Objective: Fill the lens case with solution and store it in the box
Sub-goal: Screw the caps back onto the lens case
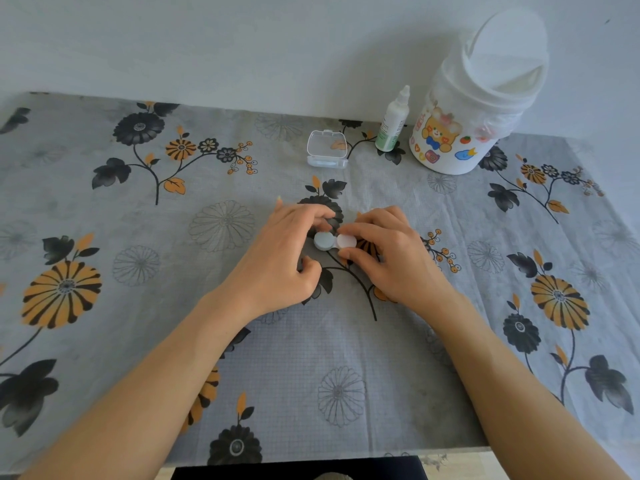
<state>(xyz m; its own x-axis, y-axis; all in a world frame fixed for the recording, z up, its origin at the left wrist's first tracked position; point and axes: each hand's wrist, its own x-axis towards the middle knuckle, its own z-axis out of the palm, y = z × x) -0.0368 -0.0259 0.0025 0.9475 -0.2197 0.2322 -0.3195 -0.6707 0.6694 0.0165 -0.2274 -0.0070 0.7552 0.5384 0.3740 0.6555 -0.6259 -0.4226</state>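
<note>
The left hand (280, 258) and the right hand (391, 258) meet over the lens case (335, 241), which lies on the flowered tablecloth (104, 209) and serves here as the landmark. The left hand curls its fingers around the case's grey cap (324, 241), index finger beyond it and thumb on the near side; whether the thumb actually presses the cap I cannot tell. The right hand pinches the white cap (346, 241) between fingertip and thumb. Both caps sit on the case, side by side and touching.

Beyond the case, toward the wall, a small clear box (327, 149) stands with its lid raised. Beyond and to the right of the case stands the solution bottle (393, 123), upright with its nozzle up, just beside a white swing-lid bin (474, 109) decorated with stickers. Both are well apart from the case.

Judging from the grips, the step in hand is a cap being turned, one hand steadying while the other twists. With the caps on and the bottle out of reach, I cannot tell whether the wells are filled. If they are not, the next move calls for unscrewing both caps, setting them beside the case, and reaching beyond it for the bottle. If they are, the case needs only lifting level into the open box.
</note>
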